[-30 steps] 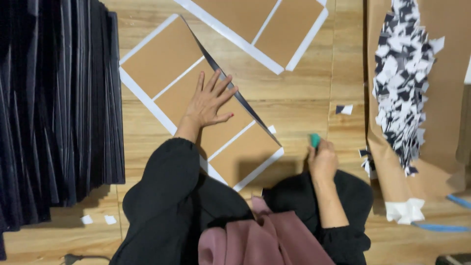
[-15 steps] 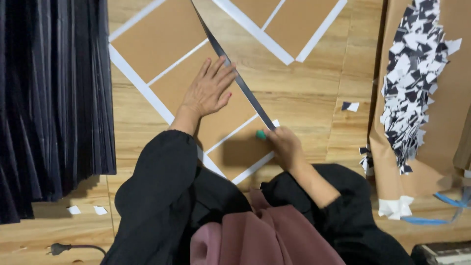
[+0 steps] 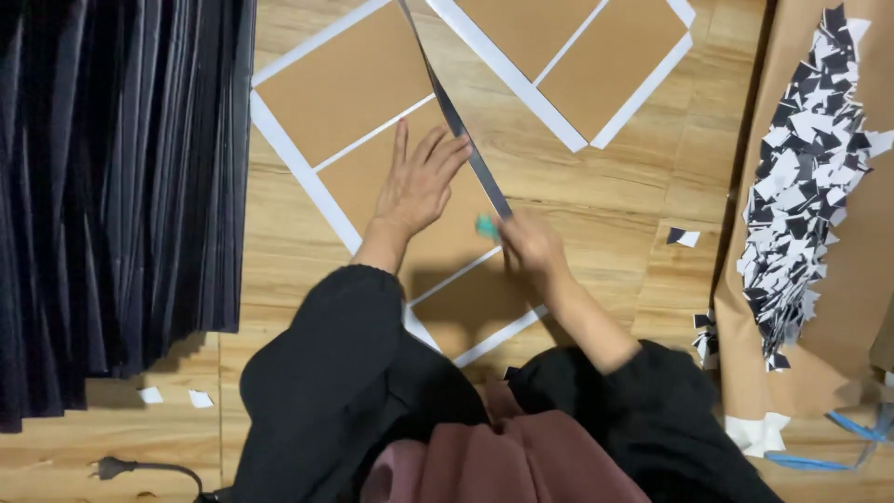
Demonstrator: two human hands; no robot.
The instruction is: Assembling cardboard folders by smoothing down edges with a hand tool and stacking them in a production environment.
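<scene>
A brown card sheet point(image 3: 345, 88) with white borders lies on the wooden floor in front of me. My left hand point(image 3: 419, 182) is pressed flat on it, fingers spread. A dark folded-up strip point(image 3: 456, 116) runs along the sheet's right edge, touching my left fingertips. My right hand point(image 3: 531, 247) is closed around a small teal tool point(image 3: 485, 225), held against the lower end of that strip.
A second brown sheet point(image 3: 577, 56) with white borders lies further away. Stacked dark panels point(image 3: 112, 186) stand at the left. A heap of black and white paper offcuts point(image 3: 801, 177) rests on brown paper at the right. A power plug point(image 3: 112, 466) lies at the lower left.
My right hand has moved left and forward with the teal tool, from the bare floor onto the sheet's right edge and up along the strip. My left hand has stayed flat on the sheet.
</scene>
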